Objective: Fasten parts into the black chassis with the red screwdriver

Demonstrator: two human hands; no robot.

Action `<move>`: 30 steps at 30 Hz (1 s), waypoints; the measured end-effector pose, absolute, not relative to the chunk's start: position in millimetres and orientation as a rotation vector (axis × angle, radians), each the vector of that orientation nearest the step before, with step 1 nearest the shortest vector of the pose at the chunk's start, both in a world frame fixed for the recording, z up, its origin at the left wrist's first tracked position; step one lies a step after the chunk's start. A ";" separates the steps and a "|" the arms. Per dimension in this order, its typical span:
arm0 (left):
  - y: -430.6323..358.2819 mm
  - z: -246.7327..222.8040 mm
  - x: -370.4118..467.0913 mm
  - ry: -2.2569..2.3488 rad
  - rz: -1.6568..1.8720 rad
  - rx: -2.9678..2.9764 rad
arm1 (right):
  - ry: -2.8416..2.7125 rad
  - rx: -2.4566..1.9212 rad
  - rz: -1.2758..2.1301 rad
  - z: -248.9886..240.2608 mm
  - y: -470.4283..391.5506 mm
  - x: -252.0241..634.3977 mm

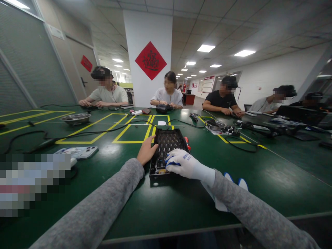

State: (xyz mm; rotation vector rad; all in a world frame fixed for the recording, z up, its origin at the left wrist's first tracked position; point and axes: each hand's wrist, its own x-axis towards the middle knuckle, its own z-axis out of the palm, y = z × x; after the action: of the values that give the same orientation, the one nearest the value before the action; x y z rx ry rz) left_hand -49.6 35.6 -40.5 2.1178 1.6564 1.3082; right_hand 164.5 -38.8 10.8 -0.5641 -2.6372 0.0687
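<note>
A black open box (172,138) with rows of small metallic parts inside lies on the green table in front of me. My left hand (147,151), bare, rests against the box's left side, its thumb over the rim and its fingers partly hidden. My right hand (183,162) wears a white glove with blue fingertips. Its fingers are bent together over the box's near right part, and what they hold, if anything, is hidden. Something red (187,142) shows beside the box's right wall. Another white glove (220,200) lies partly under my right forearm.
On the left of the green table (124,214) lie a phone (77,152), a metal bowl (76,118) and black cables. A second bowl (216,124) and tools stand at the right. Several people sit across the table. Yellow tape marks its surface.
</note>
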 end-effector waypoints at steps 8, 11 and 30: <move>47.6 -50.4 -54.0 1.672 1.115 1.896 | -2.629 -0.605 0.054 9.7 -39.0 165.0; 47.3 -50.2 -53.5 1.683 1.119 1.893 | -2.626 -0.582 0.092 8.2 -37.2 165.4; 40.6 -44.1 -50.5 1.673 1.122 1.889 | -2.618 -0.590 0.083 7.6 -36.9 164.1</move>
State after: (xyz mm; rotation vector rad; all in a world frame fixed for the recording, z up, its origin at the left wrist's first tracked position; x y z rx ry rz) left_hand -50.5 40.6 -44.1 1.8887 1.6726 1.1220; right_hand 164.1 -36.9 7.6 -0.5895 -2.6181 0.0828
